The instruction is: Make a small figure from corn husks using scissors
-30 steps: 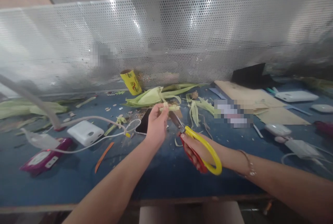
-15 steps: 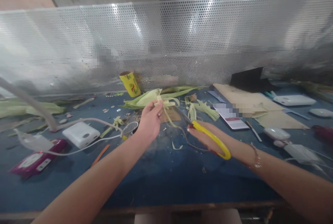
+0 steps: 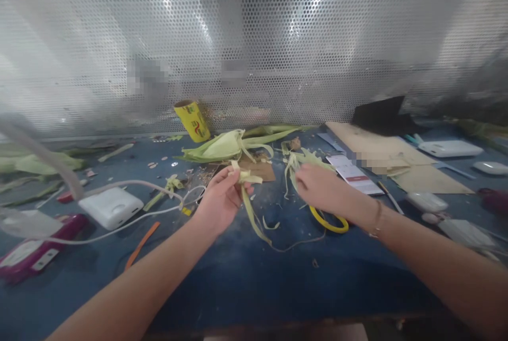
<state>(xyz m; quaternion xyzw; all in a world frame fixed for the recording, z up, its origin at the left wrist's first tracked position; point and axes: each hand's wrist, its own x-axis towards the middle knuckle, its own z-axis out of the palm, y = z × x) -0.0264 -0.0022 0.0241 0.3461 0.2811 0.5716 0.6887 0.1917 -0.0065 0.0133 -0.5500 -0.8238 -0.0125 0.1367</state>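
Pale green husk strips (image 3: 249,177) are pinched between the thumb and fingers of my left hand (image 3: 223,197), with one long strip hanging down to the blue table. My right hand (image 3: 319,187) has its fingers curled beside a bunch of cut husk pieces (image 3: 293,165); what its fingertips hold, if anything, is hidden. Beneath that hand the yellow handle (image 3: 329,222) of a tool lies on the table, the rest of it covered. Behind my left hand rests a corn husk bundle (image 3: 222,145) with its leaves spread, next to a brown card (image 3: 264,170).
A yellow tube (image 3: 192,120) stands before the perforated metal screen (image 3: 278,55). On the left are a white adapter (image 3: 111,208), cables and a purple power strip (image 3: 42,248). A phone (image 3: 353,174), brown paper (image 3: 377,145) and a pen (image 3: 391,198) lie on the right.
The yellow-handled tool has left my right hand and lies on the table. My right hand has moved up beside the husk pieces. My left hand has come slightly nearer with its strips. The view has tilted down.
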